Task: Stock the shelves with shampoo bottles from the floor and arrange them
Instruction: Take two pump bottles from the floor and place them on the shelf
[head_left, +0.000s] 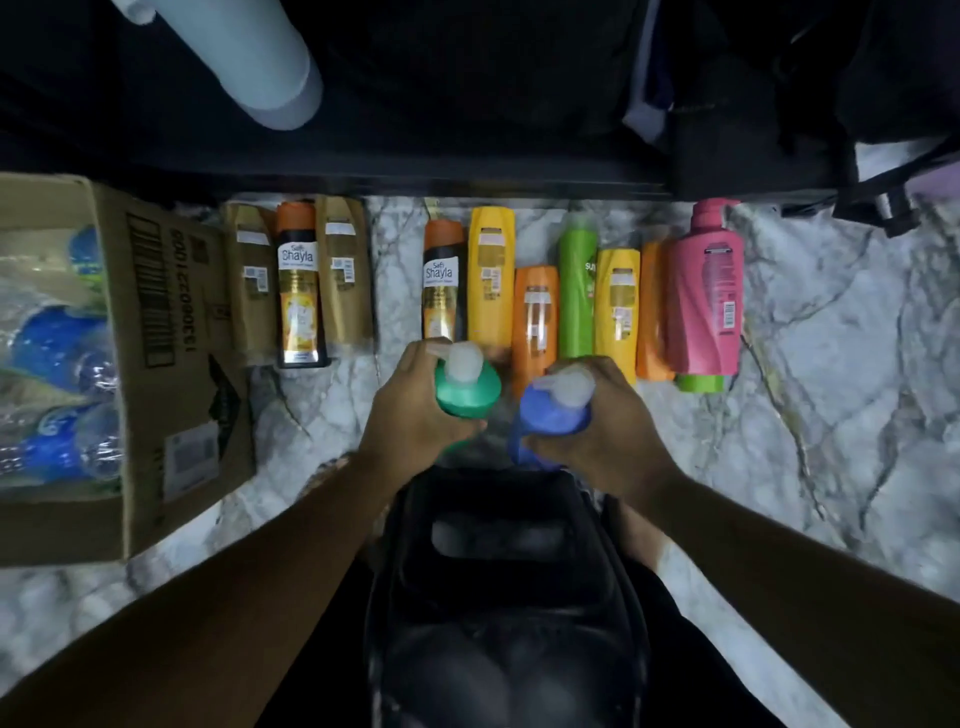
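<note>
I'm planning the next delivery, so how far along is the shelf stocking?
Done: cannot tell; the shelf is too dark to show stocked bottles. In hand: the left grip holds a green bottle, and the right grip holds a blue bottle. Left: a row of bottles lies on the floor, and the box holds wrapped bottles.

Left hand (410, 410): grips green pump bottle (467, 400), upright, white pump on top. Right hand (608, 421): grips blue pump bottle (553, 418), upright, just beside the green one. Marble floor (831, 364), along dark shelf base (467, 176): row lying flat, including Safi Shayla bottle (298, 280), yellow bottle (491, 275), orange bottle (535, 317), green bottle (575, 286), and pink pump bottle (706, 296) near the right end. Cardboard box (171, 364), left: plastic-wrapped blue bottles inside.
</note>
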